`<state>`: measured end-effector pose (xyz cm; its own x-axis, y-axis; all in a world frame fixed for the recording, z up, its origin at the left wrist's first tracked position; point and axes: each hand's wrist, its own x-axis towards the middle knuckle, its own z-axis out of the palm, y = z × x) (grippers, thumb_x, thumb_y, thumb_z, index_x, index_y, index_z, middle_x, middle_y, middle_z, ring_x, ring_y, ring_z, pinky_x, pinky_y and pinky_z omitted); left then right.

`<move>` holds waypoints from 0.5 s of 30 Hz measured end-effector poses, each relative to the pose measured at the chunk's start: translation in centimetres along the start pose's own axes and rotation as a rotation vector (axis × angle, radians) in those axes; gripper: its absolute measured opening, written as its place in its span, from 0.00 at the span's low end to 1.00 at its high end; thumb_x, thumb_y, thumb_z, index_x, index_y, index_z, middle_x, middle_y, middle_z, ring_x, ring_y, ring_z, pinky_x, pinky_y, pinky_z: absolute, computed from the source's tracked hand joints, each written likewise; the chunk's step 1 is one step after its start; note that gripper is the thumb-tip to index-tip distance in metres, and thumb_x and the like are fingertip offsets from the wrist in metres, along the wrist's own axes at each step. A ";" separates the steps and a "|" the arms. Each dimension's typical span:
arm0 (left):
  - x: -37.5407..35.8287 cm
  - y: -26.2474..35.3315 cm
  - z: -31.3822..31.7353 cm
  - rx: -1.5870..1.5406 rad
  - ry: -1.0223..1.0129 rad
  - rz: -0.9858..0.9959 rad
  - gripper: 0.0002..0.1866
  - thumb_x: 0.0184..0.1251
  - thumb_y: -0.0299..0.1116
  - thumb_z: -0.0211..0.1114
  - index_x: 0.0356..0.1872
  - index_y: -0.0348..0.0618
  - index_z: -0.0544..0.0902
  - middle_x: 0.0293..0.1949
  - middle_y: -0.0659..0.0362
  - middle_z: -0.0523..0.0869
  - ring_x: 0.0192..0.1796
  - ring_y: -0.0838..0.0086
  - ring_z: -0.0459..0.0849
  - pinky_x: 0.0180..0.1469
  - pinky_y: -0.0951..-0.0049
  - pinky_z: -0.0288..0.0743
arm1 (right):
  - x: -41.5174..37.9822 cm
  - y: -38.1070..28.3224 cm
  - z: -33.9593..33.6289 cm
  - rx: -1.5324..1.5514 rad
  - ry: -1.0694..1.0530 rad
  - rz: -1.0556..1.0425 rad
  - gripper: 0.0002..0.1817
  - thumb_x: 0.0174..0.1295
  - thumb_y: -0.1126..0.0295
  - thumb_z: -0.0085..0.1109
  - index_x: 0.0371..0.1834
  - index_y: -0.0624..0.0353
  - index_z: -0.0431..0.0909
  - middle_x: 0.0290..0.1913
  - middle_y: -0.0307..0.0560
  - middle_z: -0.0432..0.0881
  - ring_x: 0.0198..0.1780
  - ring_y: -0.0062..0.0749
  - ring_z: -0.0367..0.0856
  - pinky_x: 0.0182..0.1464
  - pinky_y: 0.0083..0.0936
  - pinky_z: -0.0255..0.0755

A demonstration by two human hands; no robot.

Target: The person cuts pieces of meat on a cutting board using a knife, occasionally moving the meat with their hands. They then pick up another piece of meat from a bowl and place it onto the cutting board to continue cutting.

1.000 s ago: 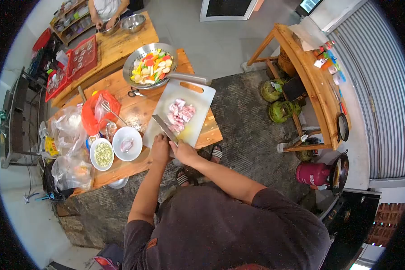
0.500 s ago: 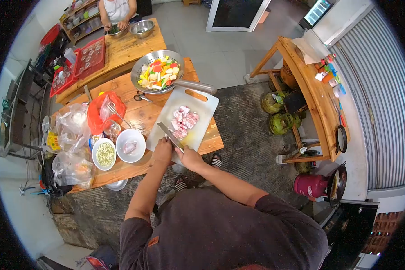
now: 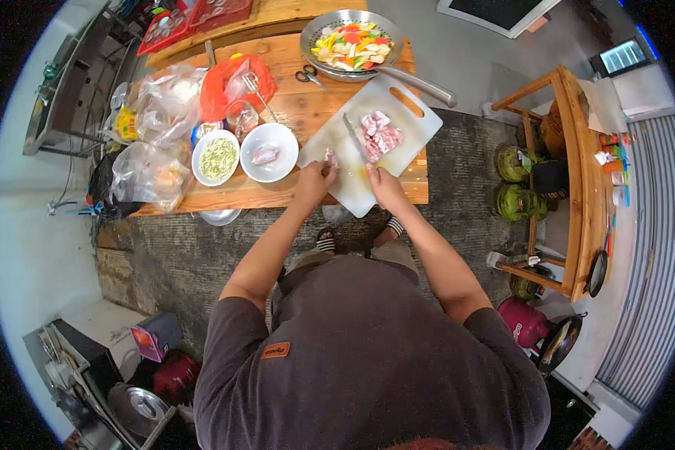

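A white cutting board (image 3: 420,124) lies at an angle on the wooden table, with a pile of cut raw meat (image 3: 381,135) on it. My right hand (image 3: 385,187) is closed round the handle of a knife (image 3: 355,138), whose blade lies along the pile's left side. Near the board's left edge, my left hand (image 3: 315,182) pinches a small piece of meat (image 3: 331,157). To its left are a white bowl (image 3: 270,153) with a piece of meat inside and a bowl of shredded greens (image 3: 216,157).
A strainer pan of cut vegetables (image 3: 352,45) sits behind the board, beside black scissors (image 3: 308,76). Plastic bags (image 3: 157,105) and a red bag (image 3: 229,84) occupy the table's left. A wooden stand (image 3: 562,172) with gas cylinders is on the right.
The view has shifted, and the co-worker is out of frame. My left hand has moved left from the knife and now holds a small piece of meat at the board's edge.
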<state>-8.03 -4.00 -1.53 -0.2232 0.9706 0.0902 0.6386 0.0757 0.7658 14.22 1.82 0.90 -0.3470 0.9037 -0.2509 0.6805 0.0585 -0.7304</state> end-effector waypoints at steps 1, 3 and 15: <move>0.0 0.6 0.0 0.003 0.001 -0.008 0.18 0.68 0.42 0.69 0.38 0.32 0.86 0.36 0.41 0.88 0.38 0.54 0.89 0.41 0.58 0.82 | -0.2 -0.3 -0.3 0.001 -0.009 -0.001 0.35 0.78 0.40 0.42 0.49 0.69 0.77 0.35 0.64 0.86 0.36 0.61 0.85 0.44 0.46 0.79; 0.0 1.6 0.0 -0.302 -0.020 -0.243 0.16 0.67 0.38 0.70 0.40 0.31 0.85 0.30 0.48 0.89 0.32 0.66 0.88 0.37 0.66 0.81 | -0.5 -0.7 -0.6 0.200 -0.130 0.210 0.38 0.76 0.36 0.39 0.50 0.68 0.78 0.48 0.76 0.82 0.56 0.67 0.81 0.59 0.48 0.73; -0.2 1.5 2.1 -0.305 -0.021 -0.185 0.15 0.70 0.35 0.69 0.46 0.32 0.84 0.34 0.48 0.89 0.35 0.63 0.89 0.43 0.65 0.82 | -6.0 -1.7 -1.5 0.362 -0.143 0.259 0.31 0.80 0.41 0.38 0.38 0.61 0.72 0.21 0.43 0.70 0.18 0.31 0.71 0.23 0.32 0.68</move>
<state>-5.50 -3.60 -1.75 -0.2969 0.9517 -0.0785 0.3391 0.1819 0.9230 16.08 -3.07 4.61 -0.2979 0.8001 -0.5207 0.4963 -0.3361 -0.8004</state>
